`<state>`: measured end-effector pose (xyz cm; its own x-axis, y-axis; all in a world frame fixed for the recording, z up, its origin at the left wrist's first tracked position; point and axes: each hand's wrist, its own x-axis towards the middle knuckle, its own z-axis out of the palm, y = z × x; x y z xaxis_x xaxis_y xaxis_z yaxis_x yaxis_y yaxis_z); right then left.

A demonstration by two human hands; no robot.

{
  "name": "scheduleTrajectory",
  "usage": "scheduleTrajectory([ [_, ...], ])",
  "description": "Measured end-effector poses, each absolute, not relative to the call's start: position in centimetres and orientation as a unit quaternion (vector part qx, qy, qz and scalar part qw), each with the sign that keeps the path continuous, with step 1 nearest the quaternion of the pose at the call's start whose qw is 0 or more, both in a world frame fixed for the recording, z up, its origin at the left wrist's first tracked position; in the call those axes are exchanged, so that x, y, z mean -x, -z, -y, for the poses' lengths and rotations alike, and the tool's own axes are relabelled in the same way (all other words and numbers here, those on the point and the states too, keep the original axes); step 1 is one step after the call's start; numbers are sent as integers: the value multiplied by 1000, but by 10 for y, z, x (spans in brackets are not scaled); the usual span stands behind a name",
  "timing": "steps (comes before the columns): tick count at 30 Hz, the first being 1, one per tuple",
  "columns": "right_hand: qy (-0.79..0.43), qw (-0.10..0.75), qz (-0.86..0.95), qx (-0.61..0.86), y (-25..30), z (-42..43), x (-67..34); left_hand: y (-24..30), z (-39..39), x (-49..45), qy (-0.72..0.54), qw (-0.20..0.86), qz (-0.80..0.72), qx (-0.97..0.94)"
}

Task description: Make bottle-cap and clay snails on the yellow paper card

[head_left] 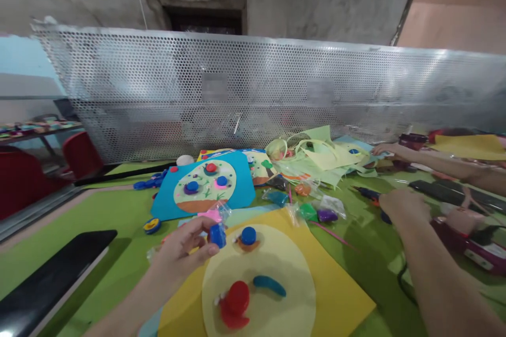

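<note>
My left hand (pixel 185 247) pinches a blue bottle cap (pixel 217 235) between thumb and fingers, above the left part of a yellow sheet (pixel 340 295). A pale cream round (pixel 284 263) lies on that sheet. On it sit another blue cap (pixel 249 236) over brown clay, a red cap (pixel 238 297) on red clay and a curved blue clay strip (pixel 269 285). Off to the right, my right hand (pixel 405 208) is closed around a dark blue glue gun (pixel 367 194) with an orange part; its nozzle points left. The fingers partly hide its handle.
Behind the sheet lies a blue card (pixel 245 181) with caps and clay. Clay packets (pixel 308 212) and paper scraps (pixel 316 152) are nearby. A black phone-like slab (pixel 55 274) lies left. Another person's hand (pixel 389 150) reaches in from the right. A perforated metal screen (pixel 256 89) stands behind.
</note>
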<state>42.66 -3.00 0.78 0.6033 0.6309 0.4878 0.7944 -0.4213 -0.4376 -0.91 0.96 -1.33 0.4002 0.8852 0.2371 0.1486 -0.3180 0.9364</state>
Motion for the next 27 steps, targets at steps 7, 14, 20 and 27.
scheduleTrajectory([
  [7, -12, 399, 628, 667, -6, 11, -314, 15, 6, 1, -427, 521, -329, -662],
  [14, -119, 437, 796, 401, 13, 48, -211, 2, 30, -26, -458, 615, -283, -577],
  [20, -105, 493, 799, 328, 16, 62, -210, 18, 39, -31, -414, 656, -276, -568],
  [27, -53, 517, 803, 292, 8, 65, -208, 15, 46, -33, -401, 700, -283, -519],
])
